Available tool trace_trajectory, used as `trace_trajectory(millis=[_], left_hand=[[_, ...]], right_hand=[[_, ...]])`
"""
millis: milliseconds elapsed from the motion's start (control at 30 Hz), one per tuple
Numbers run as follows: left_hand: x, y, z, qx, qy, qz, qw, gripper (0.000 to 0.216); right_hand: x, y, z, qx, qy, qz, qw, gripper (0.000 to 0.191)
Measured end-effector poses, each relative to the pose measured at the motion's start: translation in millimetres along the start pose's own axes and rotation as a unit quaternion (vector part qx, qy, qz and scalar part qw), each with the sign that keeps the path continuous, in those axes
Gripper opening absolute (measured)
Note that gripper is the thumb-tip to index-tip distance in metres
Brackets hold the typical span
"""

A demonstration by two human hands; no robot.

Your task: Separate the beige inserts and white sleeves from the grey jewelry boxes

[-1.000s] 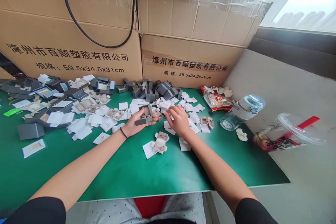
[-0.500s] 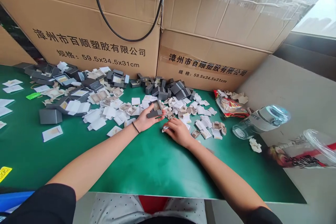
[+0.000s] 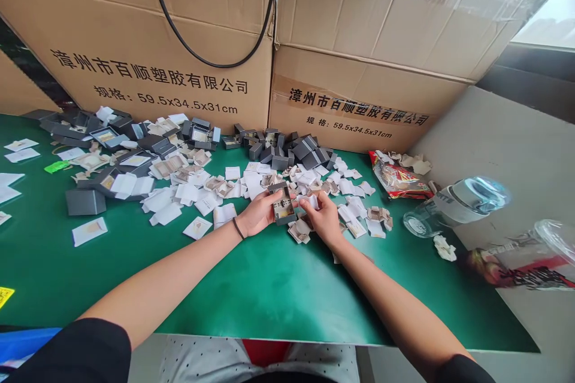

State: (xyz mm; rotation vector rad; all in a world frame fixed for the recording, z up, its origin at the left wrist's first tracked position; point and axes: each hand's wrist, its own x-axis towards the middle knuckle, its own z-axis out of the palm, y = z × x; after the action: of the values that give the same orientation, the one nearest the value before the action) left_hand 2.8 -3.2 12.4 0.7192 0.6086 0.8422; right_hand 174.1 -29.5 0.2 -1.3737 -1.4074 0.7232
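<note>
My left hand (image 3: 259, 214) grips a small dark grey box (image 3: 284, 204), its open inside turned up toward me. Something light and patterned shows within the box. Right beside it, my right hand (image 3: 324, 216) pinches a small white folded card piece (image 3: 308, 201) between thumb and fingers. Crumpled grey-white card inserts (image 3: 300, 231) lie on the green table just below the two hands. More white card pieces (image 3: 354, 206) are scattered to the right of my right hand.
Dark grey boxes (image 3: 309, 152) are heaped along the back, with more boxes and white papers (image 3: 166, 212) at left. Large cardboard cartons (image 3: 179, 42) wall off the far side. At right are a red snack bag (image 3: 399, 176), a clear bottle (image 3: 453, 206) and a plastic cup (image 3: 530, 257).
My left hand has tipped the box so its inside faces me and moved it slightly right. My right hand has lifted and shifted right, holding a white piece beside the box.
</note>
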Motion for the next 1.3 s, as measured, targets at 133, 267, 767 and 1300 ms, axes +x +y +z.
trace_trajectory(millis=[133, 267, 767, 1300], left_hand=[[-2.6, 0.9, -2.5, -0.021, -0.041, -0.051, 0.998, 0.030], [-2.3, 1.2, -3.2, -0.039, -0.023, -0.069, 0.997, 0.030], [-1.2, 3.4, 6.3, -0.025, 0.027, -0.013, 0.999, 0.029], [5.4, -0.2, -9.3, -0.024, -0.037, -0.044, 0.998, 0.013]], right_hand=[[0.9, 2.9, 0.7, 0.035, -0.015, 0.034, 0.999, 0.033], [3.6, 7.1, -0.3, 0.015, -0.007, 0.042, 0.999, 0.034], [2.7, 3.0, 1.7, 0.095, -0.021, 0.058, 0.994, 0.036], [-14.0, -8.7, 2.5, -0.039, -0.015, -0.173, 0.984, 0.019]])
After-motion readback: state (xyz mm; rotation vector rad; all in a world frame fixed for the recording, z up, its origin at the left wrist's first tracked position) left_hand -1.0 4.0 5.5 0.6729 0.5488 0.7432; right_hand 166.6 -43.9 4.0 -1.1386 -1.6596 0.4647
